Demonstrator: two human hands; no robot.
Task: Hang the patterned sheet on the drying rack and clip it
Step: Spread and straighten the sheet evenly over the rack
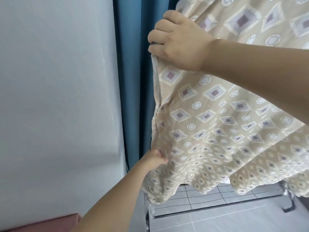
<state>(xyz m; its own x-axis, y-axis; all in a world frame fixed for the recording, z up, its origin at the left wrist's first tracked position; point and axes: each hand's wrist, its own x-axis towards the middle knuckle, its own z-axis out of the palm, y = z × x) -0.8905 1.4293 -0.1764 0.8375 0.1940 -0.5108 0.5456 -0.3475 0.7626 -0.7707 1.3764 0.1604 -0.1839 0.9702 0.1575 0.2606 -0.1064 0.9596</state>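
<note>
**Beige diamond-print sheet held at its side edge**

The patterned sheet is beige, printed with purple-centred diamonds and white rings, wrinkled and draped. The right hand has its grip curled round the sheet's upper edge; directly below it, the left hand pinches the same edge. Under the lower grip, the drying rack shows its wire shelf. Left of both grips hangs a blue curtain.

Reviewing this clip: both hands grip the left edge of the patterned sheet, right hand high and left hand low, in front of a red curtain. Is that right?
Not quite: the curtain is blue, not red, as the head view shows. The rest holds: the right hand grips the left edge of the patterned sheet high up, and the left hand pinches the same edge lower down.
</note>
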